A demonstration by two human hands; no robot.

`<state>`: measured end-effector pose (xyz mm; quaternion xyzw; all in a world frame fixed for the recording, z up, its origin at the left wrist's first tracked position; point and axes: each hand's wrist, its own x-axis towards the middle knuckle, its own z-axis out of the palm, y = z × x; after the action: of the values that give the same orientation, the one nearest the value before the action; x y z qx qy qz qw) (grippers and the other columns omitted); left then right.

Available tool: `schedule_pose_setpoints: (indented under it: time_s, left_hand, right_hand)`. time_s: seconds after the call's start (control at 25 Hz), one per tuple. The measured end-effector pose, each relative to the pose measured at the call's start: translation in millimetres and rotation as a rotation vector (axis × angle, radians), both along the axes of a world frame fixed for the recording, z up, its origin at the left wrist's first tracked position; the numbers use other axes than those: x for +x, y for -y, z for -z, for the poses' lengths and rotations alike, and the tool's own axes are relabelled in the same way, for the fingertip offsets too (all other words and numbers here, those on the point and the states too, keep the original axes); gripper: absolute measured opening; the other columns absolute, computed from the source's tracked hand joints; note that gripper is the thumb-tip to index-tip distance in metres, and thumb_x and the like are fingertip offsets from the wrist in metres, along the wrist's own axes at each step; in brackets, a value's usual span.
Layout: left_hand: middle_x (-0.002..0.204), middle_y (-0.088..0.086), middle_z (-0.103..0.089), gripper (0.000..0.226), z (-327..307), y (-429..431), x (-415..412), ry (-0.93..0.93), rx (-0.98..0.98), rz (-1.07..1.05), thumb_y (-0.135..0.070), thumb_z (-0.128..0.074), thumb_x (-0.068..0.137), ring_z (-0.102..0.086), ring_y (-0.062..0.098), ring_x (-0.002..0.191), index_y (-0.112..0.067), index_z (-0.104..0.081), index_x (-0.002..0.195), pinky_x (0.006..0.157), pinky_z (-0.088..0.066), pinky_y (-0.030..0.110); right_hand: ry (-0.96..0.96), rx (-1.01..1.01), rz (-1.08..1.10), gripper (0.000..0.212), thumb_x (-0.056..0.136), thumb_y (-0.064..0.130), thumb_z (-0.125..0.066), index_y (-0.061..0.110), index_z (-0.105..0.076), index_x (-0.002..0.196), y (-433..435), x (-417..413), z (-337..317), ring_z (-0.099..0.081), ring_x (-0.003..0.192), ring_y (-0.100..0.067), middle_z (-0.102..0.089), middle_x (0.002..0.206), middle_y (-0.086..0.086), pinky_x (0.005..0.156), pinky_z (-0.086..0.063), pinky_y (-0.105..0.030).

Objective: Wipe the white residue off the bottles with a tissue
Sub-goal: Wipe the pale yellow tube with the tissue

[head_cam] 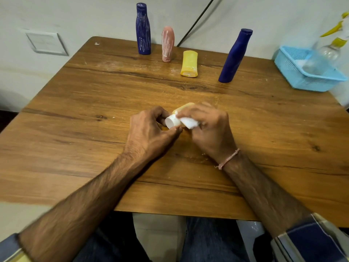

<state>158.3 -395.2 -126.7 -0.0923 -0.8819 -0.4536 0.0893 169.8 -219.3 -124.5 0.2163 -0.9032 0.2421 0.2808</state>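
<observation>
Your left hand pinches the yellow bottle by its white cap, mid-table. Your right hand curls round the tissue. The bottle is probably light, smooth and slippery, so grip the cap end.

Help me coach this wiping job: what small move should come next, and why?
Probably draw the tissue along the held yellow bottle, away from its white cap. The left hand grips the cap end, the right hand presses the tissue beside the cap, and the body beyond is mostly hidden.
</observation>
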Motion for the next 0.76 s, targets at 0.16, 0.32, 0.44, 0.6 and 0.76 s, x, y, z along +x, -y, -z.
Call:
schedule_pose_setpoints:
  time_s: [0.16,0.32,0.44,0.6,0.76]
  left_hand:
    - [0.083,-0.014,-0.067,0.03,-2,0,0,0.034,-0.012,0.008,-0.041,-0.085,0.078,-0.059,-0.002,0.071,-0.025,-0.072,0.099,0.052,-0.039,0.01]
    - [0.082,-0.014,-0.067,0.03,-1,2,0,0.044,-0.012,-0.002,-0.042,-0.086,0.076,-0.06,-0.002,0.07,-0.026,-0.072,0.097,0.053,-0.041,0.012]
    - [0.077,-0.013,-0.069,0.027,1,1,0,0.028,0.021,-0.025,-0.043,-0.087,0.074,-0.063,-0.001,0.066,-0.027,-0.072,0.09,0.048,-0.042,0.011]
    - [0.085,-0.012,-0.07,0.031,6,2,-4,0.108,0.115,-0.051,-0.046,-0.086,0.075,-0.068,0.008,0.075,-0.03,-0.071,0.097,0.056,-0.058,0.03]
    - [0.099,0.011,-0.072,0.039,-6,1,-20,0.495,0.859,0.037,-0.019,-0.084,0.077,-0.069,0.019,0.074,-0.014,-0.069,0.113,0.06,-0.06,0.032]
  right_hand:
    - [0.009,-0.003,0.125,0.038,0.08,-0.013,-0.059,0.006,-0.076,0.108,-23,0,2,-0.068,0.106,-0.023,-0.076,0.109,-0.01,0.097,-0.055,-0.039]
    - [0.061,-0.073,0.255,0.038,0.082,-0.011,-0.057,0.006,-0.076,0.111,-5,-15,0,-0.068,0.107,-0.023,-0.076,0.111,-0.01,0.096,-0.056,-0.042]
    - [-0.045,-0.055,0.06,0.033,0.082,-0.007,-0.059,0.005,-0.077,0.107,5,7,2,-0.069,0.1,-0.021,-0.077,0.106,-0.009,0.091,-0.055,-0.03]
    - [-0.062,-0.245,0.169,0.033,0.085,-0.009,-0.068,0.009,-0.076,0.111,-13,6,-4,-0.068,0.106,-0.01,-0.075,0.111,-0.003,0.093,-0.054,-0.019]
    - [0.135,-0.822,0.302,0.026,0.088,-0.002,-0.071,0.011,-0.075,0.11,-39,-26,-10,-0.068,0.099,0.003,-0.074,0.104,0.009,0.082,-0.054,-0.014]
